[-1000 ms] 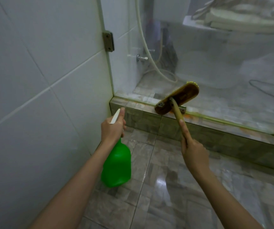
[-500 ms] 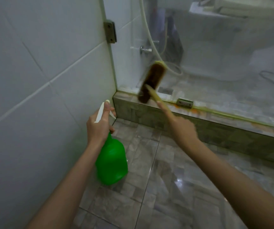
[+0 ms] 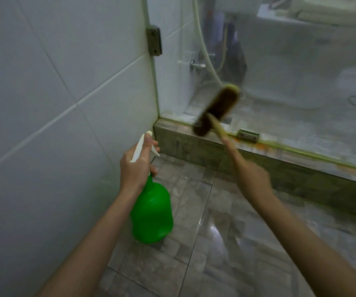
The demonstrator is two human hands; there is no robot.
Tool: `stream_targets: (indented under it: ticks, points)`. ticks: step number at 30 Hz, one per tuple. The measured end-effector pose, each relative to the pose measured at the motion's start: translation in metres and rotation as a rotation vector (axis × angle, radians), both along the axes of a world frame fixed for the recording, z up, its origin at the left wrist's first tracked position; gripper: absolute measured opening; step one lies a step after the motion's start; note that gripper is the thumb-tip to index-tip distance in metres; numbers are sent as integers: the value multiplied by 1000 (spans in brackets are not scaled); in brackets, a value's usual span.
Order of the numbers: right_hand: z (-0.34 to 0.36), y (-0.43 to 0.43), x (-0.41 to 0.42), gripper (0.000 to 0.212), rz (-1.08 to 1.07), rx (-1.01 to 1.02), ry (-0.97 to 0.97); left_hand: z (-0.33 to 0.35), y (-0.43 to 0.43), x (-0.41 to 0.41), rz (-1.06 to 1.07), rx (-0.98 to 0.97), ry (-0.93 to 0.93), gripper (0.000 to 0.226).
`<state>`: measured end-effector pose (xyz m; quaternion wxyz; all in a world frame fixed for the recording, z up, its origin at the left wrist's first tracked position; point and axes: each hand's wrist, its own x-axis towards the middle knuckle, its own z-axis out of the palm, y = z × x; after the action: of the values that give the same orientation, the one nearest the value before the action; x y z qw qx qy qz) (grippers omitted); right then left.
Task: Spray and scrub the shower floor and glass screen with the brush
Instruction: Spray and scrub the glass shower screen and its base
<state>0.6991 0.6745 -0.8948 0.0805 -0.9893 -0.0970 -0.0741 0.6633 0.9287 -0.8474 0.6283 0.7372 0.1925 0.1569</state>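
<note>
Your left hand (image 3: pixel 137 166) grips the spray bottle (image 3: pixel 151 213) by its neck: the body hangs below your fingers (image 3: pixel 154 144), the nozzle stands above them, the tiled wall (image 3: pixel 54 93) to their left. Your right hand (image 3: pixel 251 176) holds the brush (image 3: pixel 216 109), its head ahead of and above those fingers, before the glass screen (image 3: pixel 290 71) (contact cannot be told). The kerb (image 3: pixel 183 144) runs beyond both hands, a clamp (image 3: pixel 248 135) on it just right of the handle. Hose (image 3: pixel 205 56) and tap (image 3: pixel 196 65) lie behind the glass.
</note>
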Motion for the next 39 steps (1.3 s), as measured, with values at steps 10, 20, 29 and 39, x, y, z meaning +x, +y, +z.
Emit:
stream_targets:
  ticks: [10,20,29,39]
  points:
    - [-8,-8,21,94,39,-40,-96,-10,-35,4,-158,-18,37,33]
    - [-55,-82,-59,67,-253,523,-221,2,-65,11,-236,-50,16,36]
    - [62,-22,50,52,65,341,-564,11,-71,13,-226,-112,-28,33]
    - [25,-86,-5,55,-77,536,-485,10,-88,11,-302,-30,-40,44]
